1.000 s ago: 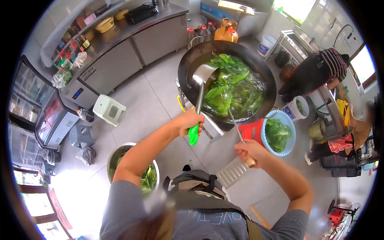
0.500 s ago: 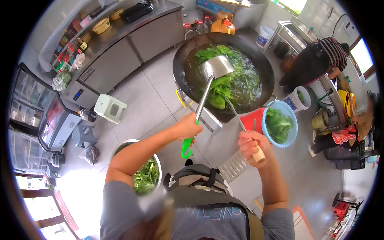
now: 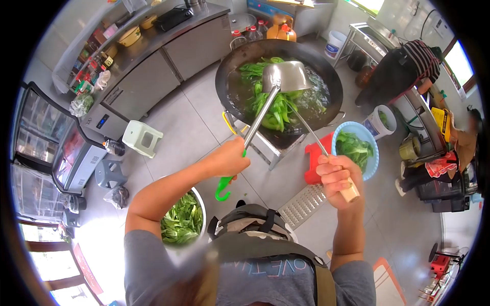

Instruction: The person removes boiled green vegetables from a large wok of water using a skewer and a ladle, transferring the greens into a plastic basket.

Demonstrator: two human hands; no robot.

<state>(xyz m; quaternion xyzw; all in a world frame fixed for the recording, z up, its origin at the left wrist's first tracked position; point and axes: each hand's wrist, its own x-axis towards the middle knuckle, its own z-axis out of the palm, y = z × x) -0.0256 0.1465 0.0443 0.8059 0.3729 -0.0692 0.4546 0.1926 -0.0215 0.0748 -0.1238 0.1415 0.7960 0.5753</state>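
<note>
- Steel, deep-bowled ladle with a green hooked handle: the person's left hand grips it, its bowl over a wide black metal wok.
- Thin metal rod with a pale wooden handle: held in the closed right hand, its far end reaching into the wok.
- Bright green leafy vegetables: in liquid inside the wok, beyond both hands.
- Light blue round basin: right of the wok from where I stand behind the cook, leaves inside.
- Striped-topped co-worker: bending, far right.
</note>
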